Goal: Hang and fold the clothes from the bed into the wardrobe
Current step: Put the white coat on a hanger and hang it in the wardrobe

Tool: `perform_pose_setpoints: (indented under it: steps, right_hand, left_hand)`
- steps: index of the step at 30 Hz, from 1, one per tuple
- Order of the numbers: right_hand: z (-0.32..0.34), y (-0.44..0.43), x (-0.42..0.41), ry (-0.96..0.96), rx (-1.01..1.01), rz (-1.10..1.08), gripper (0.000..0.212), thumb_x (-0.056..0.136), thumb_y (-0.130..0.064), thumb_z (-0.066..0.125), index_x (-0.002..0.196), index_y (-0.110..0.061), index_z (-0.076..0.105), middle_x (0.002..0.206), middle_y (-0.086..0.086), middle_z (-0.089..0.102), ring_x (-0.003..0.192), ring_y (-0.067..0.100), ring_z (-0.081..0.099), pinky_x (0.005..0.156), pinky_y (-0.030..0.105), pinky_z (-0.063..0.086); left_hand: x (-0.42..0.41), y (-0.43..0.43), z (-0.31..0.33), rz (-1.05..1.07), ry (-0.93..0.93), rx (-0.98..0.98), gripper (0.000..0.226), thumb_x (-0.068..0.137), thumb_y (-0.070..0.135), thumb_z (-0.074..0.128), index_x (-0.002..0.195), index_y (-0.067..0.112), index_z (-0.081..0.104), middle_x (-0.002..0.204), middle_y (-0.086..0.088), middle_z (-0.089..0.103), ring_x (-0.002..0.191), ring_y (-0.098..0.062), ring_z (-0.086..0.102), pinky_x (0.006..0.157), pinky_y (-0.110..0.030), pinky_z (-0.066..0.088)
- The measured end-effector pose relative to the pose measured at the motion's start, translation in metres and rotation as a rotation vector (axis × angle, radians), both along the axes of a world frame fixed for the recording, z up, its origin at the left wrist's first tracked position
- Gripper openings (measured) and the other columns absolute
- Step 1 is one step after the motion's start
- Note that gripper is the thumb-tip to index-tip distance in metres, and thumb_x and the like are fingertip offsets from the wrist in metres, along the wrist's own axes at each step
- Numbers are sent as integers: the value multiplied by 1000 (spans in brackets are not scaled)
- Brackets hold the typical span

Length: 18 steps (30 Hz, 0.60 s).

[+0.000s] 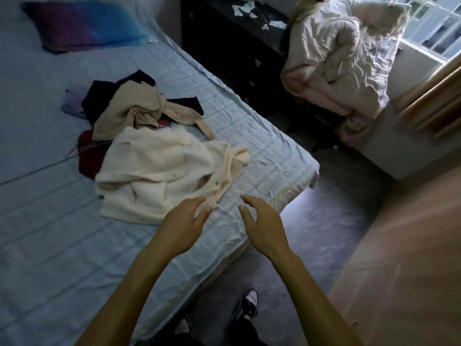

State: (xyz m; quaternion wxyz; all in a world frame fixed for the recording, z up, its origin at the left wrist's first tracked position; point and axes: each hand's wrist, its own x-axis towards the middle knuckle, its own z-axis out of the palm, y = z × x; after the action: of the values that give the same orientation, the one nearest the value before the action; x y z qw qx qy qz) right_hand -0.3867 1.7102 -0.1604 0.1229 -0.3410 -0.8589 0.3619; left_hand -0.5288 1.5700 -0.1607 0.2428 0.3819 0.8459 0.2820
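Both the left hand and right hand were held open, empty, at lower centre; the cream cardigan was best lifted by its shoulders.

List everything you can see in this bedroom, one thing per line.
bed: one, light blue sheet, fills the left
pillow: one, purple to blue, at the bed's head
cream jacket: one, cream, nearest on the bed
beige garment: one, beige, crumpled behind the cream jacket
black clothing: count unclear, black, under the beige garment
red garment: one, dark red, left of the cream jacket
lilac garment: one, lilac, far left of the pile
dresser: one, black, beside the bed
quilt: one, pale pink, heaped by the window
left hand: one, open, fingertips at the jacket's hem
right hand: one, open, above the bed's edge
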Motion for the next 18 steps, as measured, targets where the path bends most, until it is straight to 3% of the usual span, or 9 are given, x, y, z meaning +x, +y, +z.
perform_pose_setpoints:
  steps: [8, 14, 18]
  right_hand:
    - [-31, 113, -34, 47, -26, 243, 30, 97, -32, 51, 123, -19, 60, 122, -2, 62, 112, 14, 56, 93, 23, 42]
    - [-33, 182, -58, 27, -24, 443, 28, 97, -33, 51, 118, -19, 64, 118, -3, 65, 106, 13, 58, 83, 10, 35]
    - [-33, 191, -86, 30, -99, 570, 29, 97, -31, 50, 120, -18, 62, 121, -1, 63, 108, 13, 57, 85, 18, 41]
  left_hand:
    - [5, 86, -13, 194, 66, -68, 49, 98, 45, 37, 140, 20, 42, 142, -3, 46, 128, -18, 44, 103, -27, 31]
    - [26, 133, 2, 443, 78, 37, 40, 97, 35, 46, 132, 18, 51, 135, -2, 54, 122, -16, 49, 94, -15, 29]
    - [16, 137, -3, 522, 127, -39, 44, 97, 42, 45, 133, 18, 51, 134, -4, 54, 121, -20, 50, 98, -27, 37]
